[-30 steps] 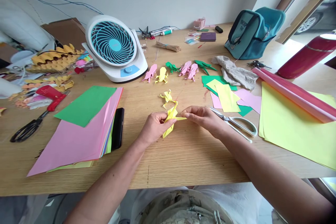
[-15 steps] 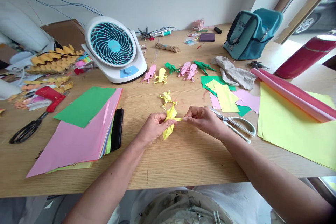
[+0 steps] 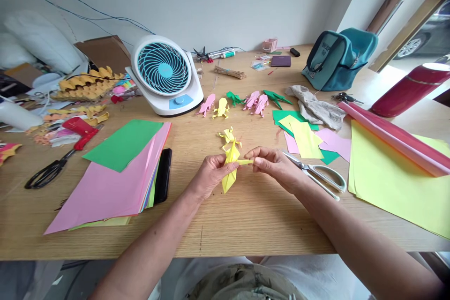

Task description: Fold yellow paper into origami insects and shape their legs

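Observation:
A yellow origami piece [image 3: 229, 182], long and pointed, stays pinched between the thumb and fingers of my left hand [image 3: 213, 173]. One narrow folded strip sticks out from it to the right. At that strip's tip is my right hand [image 3: 272, 164], thumb and forefinger closed about the end. Just beyond the piece lies a finished-looking yellow paper frog [image 3: 228, 136], partly overlapped by its upper point. Farther back sit more folded frogs: a yellow one [image 3: 221, 108], a green one [image 3: 235, 99] and several pink ones [image 3: 260, 105].
Scissors [image 3: 325, 176] lie right of my right hand, beside paper pieces [image 3: 307, 140] and large yellow sheets [image 3: 393, 187]. Left are stacked coloured sheets [image 3: 105, 192], a black phone [image 3: 163, 176] and black-handled scissors [image 3: 49, 173]. A fan [image 3: 179, 101], teal bag [image 3: 326, 63] and red bottle [image 3: 404, 89] stand behind.
The view has tilted and shifted a little, so everything sits lower and further right. My right fingers have slid outward to the strip's tip, and more of the strip shows.

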The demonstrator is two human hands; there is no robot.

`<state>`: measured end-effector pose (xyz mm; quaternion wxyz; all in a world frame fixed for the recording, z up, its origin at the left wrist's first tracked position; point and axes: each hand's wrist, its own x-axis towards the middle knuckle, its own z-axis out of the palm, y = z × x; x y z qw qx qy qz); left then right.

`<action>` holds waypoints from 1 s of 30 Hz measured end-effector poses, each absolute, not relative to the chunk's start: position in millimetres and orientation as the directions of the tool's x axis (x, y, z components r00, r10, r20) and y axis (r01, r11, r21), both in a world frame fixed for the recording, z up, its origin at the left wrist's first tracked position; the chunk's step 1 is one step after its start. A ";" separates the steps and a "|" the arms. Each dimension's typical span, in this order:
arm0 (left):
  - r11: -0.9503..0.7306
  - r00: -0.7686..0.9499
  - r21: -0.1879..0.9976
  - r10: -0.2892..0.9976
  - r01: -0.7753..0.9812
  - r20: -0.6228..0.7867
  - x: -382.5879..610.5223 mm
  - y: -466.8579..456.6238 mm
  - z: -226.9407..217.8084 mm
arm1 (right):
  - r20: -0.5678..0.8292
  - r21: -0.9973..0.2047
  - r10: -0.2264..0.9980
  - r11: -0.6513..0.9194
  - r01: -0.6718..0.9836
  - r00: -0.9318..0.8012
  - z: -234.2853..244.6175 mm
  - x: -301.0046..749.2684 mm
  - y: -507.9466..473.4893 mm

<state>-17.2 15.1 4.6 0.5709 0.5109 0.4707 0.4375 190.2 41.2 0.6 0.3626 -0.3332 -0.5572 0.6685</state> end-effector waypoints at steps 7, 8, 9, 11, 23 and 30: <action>0.051 0.195 0.999 0.980 -0.007 -0.049 -8.3 13.9 -2.4 | -0.010 -0.976 0.909 -0.100 -0.194 -0.418 -4.6 175.8 35.6; 0.053 0.184 0.999 0.982 -0.012 -0.050 -7.0 13.7 -2.8 | -0.016 -0.975 0.913 -0.104 -0.195 -0.408 -6.0 175.9 35.9; 0.057 0.172 0.998 0.984 -0.024 -0.052 -5.8 13.5 -3.1 | -0.024 -0.973 0.916 -0.112 -0.199 -0.400 -7.2 176.1 36.3; 0.070 0.147 0.995 0.987 -0.067 -0.060 -3.4 13.5 -3.0 | -0.052 -0.964 0.915 -0.151 -0.221 -0.399 -9.0 175.9 36.5; 0.112 0.184 0.983 0.979 -0.146 -0.084 -2.3 14.2 -3.6 | -0.060 -0.937 0.883 -0.210 -0.278 -0.466 -7.5 165.6 31.8; 0.099 0.273 0.990 0.960 -0.100 -0.069 -9.6 16.5 -1.9 | -0.055 -0.958 0.940 -0.145 -0.247 -0.336 -7.2 169.9 34.6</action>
